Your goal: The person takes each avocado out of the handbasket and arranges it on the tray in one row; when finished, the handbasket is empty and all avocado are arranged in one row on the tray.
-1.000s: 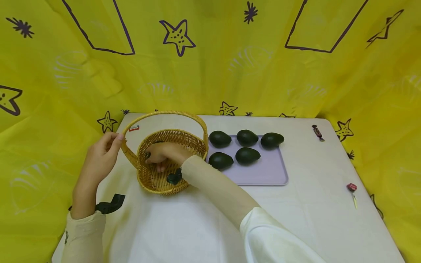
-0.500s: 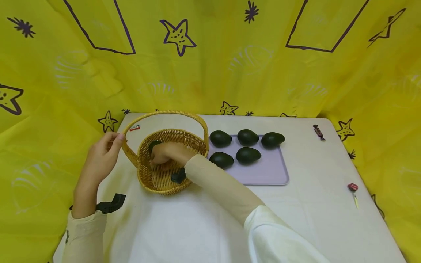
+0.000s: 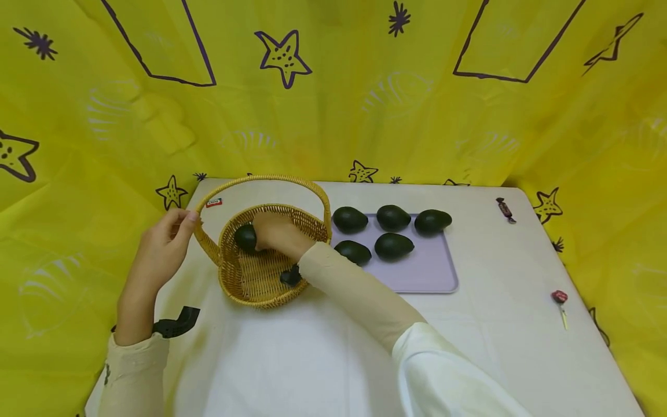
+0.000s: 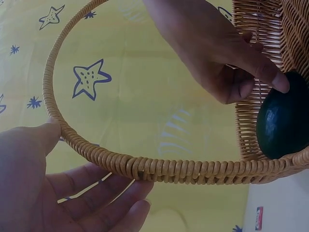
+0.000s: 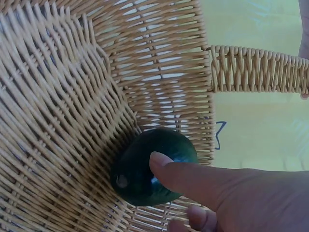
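Note:
A wicker basket (image 3: 259,282) with a tall arched handle (image 4: 183,169) stands on the left of the table. My left hand (image 3: 160,252) grips the left side of that handle, thumb on one side and fingers on the other. Inside the basket my right hand (image 3: 278,231) holds a dark green avocado (image 3: 245,238) near the left wall. In the right wrist view the thumb lies across this avocado (image 5: 145,179), and the other fingers are curled and partly hidden. The rest of the basket floor shows bare wicker.
Right of the basket is a lilac tray (image 3: 422,272) bearing several avocados (image 3: 394,247). A wrapped candy (image 3: 505,211) and a lollipop (image 3: 560,297) lie at the right, a small red-and-white wrapper (image 3: 213,202) behind the basket. Yellow patterned cloth (image 3: 333,116) surrounds the table.
Within the basket my right hand has shifted right and slightly back, uncovering more of the avocado at the left wall. The left hand and basket have stayed in place.

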The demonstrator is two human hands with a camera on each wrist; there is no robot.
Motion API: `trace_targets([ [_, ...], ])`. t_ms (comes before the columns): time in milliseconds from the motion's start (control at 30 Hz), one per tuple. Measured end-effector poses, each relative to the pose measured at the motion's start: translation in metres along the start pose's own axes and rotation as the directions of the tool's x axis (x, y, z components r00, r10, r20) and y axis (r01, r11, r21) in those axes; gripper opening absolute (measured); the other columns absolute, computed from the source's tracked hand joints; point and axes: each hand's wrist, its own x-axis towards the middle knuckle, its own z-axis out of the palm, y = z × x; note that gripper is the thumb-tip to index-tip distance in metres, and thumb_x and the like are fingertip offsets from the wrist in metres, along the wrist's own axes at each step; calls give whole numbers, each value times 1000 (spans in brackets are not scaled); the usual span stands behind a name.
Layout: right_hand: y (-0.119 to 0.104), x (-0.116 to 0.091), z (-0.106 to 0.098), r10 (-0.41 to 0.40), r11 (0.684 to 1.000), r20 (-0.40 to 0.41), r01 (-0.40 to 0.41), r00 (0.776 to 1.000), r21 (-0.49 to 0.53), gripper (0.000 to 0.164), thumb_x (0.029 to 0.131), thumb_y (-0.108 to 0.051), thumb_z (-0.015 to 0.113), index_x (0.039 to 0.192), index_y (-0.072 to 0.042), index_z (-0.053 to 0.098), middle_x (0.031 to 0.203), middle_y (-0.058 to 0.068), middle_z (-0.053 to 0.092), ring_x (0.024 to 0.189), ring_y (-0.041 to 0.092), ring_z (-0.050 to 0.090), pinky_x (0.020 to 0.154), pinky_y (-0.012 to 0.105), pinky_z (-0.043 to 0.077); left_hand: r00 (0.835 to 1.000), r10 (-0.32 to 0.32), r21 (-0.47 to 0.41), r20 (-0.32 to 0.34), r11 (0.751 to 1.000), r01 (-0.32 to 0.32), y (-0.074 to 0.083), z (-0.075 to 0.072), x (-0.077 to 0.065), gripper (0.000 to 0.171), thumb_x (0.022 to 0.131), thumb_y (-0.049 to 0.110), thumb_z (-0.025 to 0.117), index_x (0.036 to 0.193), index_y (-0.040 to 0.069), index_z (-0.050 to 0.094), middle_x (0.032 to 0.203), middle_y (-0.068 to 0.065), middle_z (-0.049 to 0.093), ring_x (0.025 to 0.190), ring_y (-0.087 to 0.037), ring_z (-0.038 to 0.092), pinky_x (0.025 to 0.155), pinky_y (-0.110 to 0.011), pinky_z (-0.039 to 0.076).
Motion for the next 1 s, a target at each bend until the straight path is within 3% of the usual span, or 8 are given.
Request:
trace_targets([
  [100,1,1,0,14,1000,-22,-14,1000,-4,48,87,-32,90,126,-12,69,123,5,73,102,18,70,83,37,60,1000,2,-3,1,1000,-2,0,0,0,50,114,46,41,129,3,62,126,-24,70,120,-42,61,88,-46,42],
  [367,5,-1,5,-6,1000,41,7,999,-26,51,87,-41,89,127,-13,73,126,5,74,108,19,70,91,36,58,1000,2,-1,-5,1000,-2,2,-1,-1,51,113,48,41,127,4,62,125,-22,71,119,-40,62,89,-43,41],
  [667,8,4,4,-98,995,22,99,995,-25,44,92,-22,85,130,-7,69,125,8,73,109,21,70,94,31,55,1000,2,-9,-6,1000,-2,3,0,-1,51,113,48,41,127,4,62,126,-22,71,122,-41,61,90,-42,41],
  [867,14,9,5,-164,985,7,163,987,60,34,93,-15,83,122,-4,69,120,9,73,102,19,68,89,30,55,1000,5,-9,-7,1000,-5,3,0,-1,51,113,48,41,127,3,62,126,-22,71,122,-40,61,90,-41,41],
  [1000,17,12,6,-209,972,-25,210,978,106,34,93,-13,83,124,-5,69,124,8,72,108,20,67,93,31,54,1000,3,-9,-9,1000,-3,3,0,-1,51,113,48,41,127,3,62,126,-22,71,123,-41,61,91,-44,41],
])
